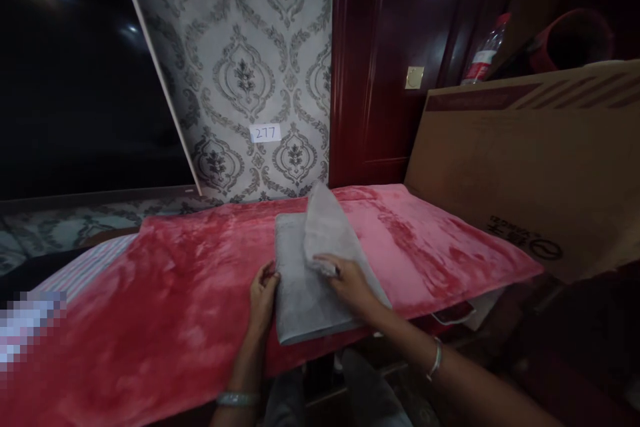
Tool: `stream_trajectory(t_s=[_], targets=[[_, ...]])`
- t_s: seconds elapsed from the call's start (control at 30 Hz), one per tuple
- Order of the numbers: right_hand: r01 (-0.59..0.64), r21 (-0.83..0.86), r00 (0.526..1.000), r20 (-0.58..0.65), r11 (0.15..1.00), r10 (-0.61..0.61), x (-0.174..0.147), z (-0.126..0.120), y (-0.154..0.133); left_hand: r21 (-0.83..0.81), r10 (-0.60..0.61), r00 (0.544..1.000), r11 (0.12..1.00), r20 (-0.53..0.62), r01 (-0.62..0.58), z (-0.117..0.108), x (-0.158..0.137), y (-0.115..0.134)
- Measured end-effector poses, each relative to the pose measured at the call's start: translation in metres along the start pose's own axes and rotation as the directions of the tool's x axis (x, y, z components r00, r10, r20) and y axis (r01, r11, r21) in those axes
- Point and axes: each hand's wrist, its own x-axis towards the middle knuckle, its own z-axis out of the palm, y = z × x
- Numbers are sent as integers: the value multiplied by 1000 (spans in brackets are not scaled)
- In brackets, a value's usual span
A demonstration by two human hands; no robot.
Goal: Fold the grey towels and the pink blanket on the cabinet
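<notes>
A grey folded cloth lies in a flat rectangle on the red and pink plush blanket, near its front edge. My right hand is closed on a raised flap of this cloth, which stands up and leans over the far part of the rectangle. At the rectangle's left side, my left hand has its fingers curled, with thumb and forefinger pinching the cloth's edge. Whether the cloth is a towel or some other piece of fabric, I cannot tell.
To the right stands a large cardboard box, with a red-capped bottle behind its top edge. A big dark screen is at the left. Patterned wallpaper and a dark red door rise behind the blanket.
</notes>
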Motion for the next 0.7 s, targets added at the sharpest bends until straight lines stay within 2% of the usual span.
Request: stream_trajectory(t_s=[0.1, 0.2, 0.3, 0.43, 0.5, 0.6, 0.7], targets=[[1, -176, 987, 157, 984, 27, -26, 23, 12, -26, 13, 999, 1000, 31, -12, 0, 0, -1], [34, -202, 982, 191, 979, 5, -37, 25, 17, -27, 13, 999, 1000, 32, -12, 0, 0, -3], [30, -138, 985, 171, 990, -6, -33, 16, 12, -38, 9, 999, 999, 34, -8, 0, 1, -4], [15, 1, 999, 36, 1000, -15, -22, 7, 2, -18, 9, 999, 1000, 44, -8, 0, 1, -6], [37, 7, 999, 3, 999, -37, -23, 8, 1, 1, 17, 999, 1000, 41, -17, 0, 0, -6], [78, -94, 990, 124, 993, -66, -34, 16, 7, 84, 87, 996, 993, -1, -87, 0, -2, -4], [144, -196, 966, 239, 970, -96, -47, 23, 15, 271, 239, 967, 940, -88, -207, 2, -2, 5]])
